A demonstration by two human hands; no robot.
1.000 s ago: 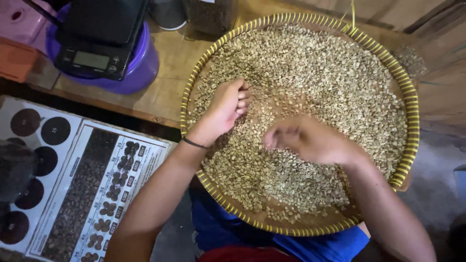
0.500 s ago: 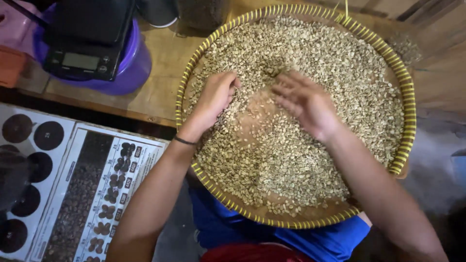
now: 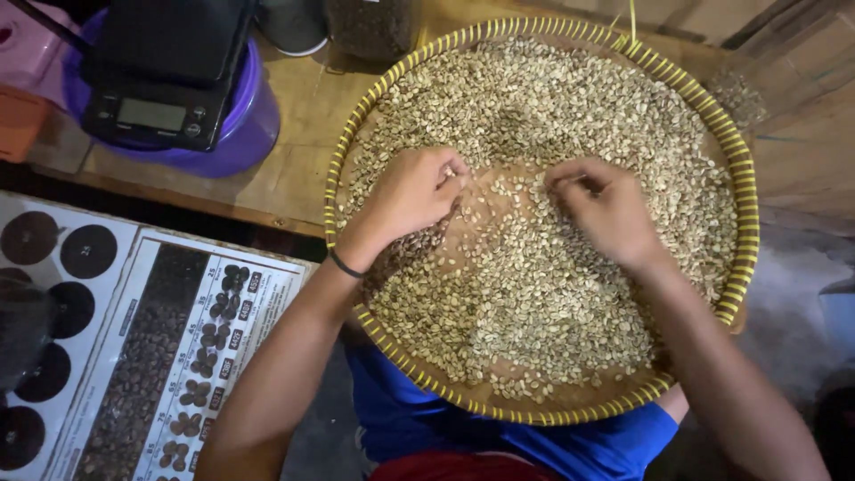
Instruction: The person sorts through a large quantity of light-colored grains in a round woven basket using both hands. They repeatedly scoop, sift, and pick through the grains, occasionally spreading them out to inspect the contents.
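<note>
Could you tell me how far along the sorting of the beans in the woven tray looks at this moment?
Done so far: a thin patch is opened in the middle of the woven tray, its base showing through. In hand: the left hand and right hand rest curled on the pale beans beside that patch. Left: nearly everything, as thick beans cover the rest of the tray. No separate picked-out pile is visible.

Pale green-beige beans [image 3: 570, 98] spread loose across round woven tray [image 3: 746, 205]; tray shallow, yellow-striped rim, lying flat, far part over wooden counter [image 3: 294, 142], near edge overhanging lap; beans piled thick toward far side and right; thin patch mid-tray, brown weave showing through; scatter of single beans there, near rim sparse too.
</note>
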